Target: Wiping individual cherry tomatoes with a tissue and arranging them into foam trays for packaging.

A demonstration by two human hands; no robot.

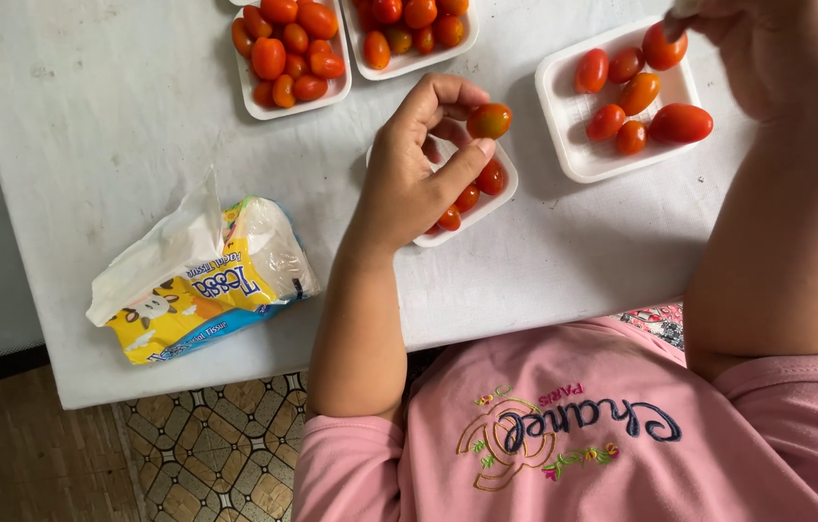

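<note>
In the middle of the white table, the left hand pinches one small orange-red cherry tomato between thumb and fingertips. It holds it up just over a small white foam tray, likely to look at it.

At two o'clock, the right hand is curled above a second white foam tray with seven tomatoes. I cannot tell what it grips.

At eleven o'clock sit two full white trays. At eight o'clock lies a yellow tissue pack.

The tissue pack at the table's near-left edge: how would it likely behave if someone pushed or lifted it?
The tissue pack looks soft and crumpled, so it would probably flex and feel light. Its plastic wrap may slide easily across the white table. The loose sheet sticking out could well flap or pull free.
</note>
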